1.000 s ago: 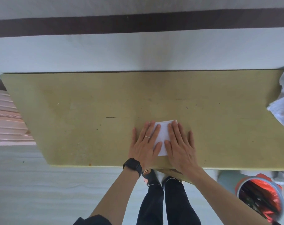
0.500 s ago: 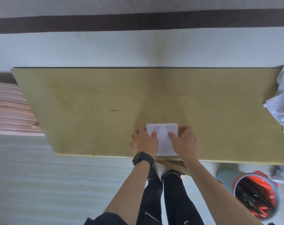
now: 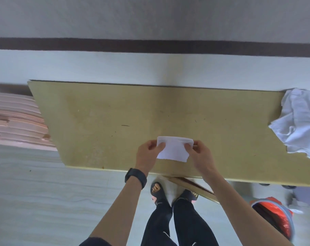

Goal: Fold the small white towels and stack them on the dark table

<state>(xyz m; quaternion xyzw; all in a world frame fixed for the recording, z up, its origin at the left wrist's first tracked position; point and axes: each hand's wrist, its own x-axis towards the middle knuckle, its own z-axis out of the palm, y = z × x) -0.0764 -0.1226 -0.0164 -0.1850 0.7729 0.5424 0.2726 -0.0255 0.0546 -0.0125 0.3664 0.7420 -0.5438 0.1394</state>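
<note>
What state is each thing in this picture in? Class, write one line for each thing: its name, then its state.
Folded towel: folded small, pinched at both far corners, near edge hanging loose.
Left hand: fingers closed on the towel's left corner.
Right hand: fingers closed on the towel's right corner.
Towel pile: crumpled, unfolded, at the table's right end.
Table: no stack in view.

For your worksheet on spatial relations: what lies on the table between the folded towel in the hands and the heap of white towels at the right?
Nothing: the head view shows only bare tabletop between the folded towel and the heap.
</note>
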